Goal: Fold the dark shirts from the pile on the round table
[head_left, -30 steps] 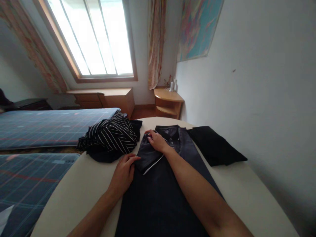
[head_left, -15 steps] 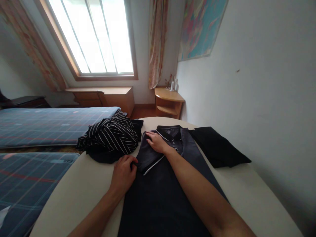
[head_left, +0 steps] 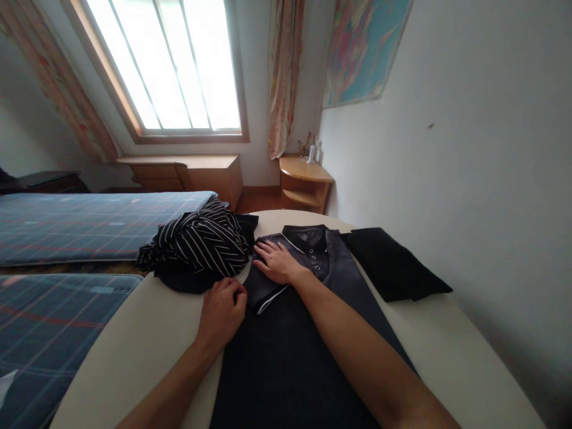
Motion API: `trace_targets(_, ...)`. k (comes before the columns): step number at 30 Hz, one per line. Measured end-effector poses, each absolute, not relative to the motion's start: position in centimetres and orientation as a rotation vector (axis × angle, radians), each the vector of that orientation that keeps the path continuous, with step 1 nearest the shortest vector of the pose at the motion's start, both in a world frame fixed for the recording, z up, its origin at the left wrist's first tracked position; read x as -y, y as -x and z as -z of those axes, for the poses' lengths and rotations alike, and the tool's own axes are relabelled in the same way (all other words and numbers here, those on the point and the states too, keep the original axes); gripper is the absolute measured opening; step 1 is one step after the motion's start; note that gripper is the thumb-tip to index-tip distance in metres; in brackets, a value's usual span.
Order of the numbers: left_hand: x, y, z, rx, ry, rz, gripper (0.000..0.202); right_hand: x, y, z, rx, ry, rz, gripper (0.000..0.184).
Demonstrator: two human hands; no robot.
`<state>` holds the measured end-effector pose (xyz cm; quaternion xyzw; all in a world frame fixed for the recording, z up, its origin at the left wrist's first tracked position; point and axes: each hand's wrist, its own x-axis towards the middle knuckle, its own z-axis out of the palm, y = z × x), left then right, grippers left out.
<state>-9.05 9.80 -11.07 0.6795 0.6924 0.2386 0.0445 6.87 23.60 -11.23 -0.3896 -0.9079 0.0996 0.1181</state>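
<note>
Dark polo shirt [head_left: 286,351] touched by flat, finger-spread right hand [head_left: 277,263].
Left hand [head_left: 223,310] curled by sleeve [head_left: 264,288], grip unclear; striped garment [head_left: 205,241] bunched at shirt's ten o'clock.

Worn on the head, close above the desk [head_left: 473,351]. Looks forward and down along the shirt [head_left: 286,369] at bottom centre, across to the window [head_left: 165,65] at upper left, and takes in the beds [head_left: 89,226] at far left and the wall [head_left: 491,179] at right.
</note>
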Motion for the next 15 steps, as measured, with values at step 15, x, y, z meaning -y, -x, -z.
trace_targets(15,-9.37,9.37,10.44,-2.315,-2.168,-0.469,0.020,-23.34,-7.47,10.59,2.368,1.349,-0.189,0.041)
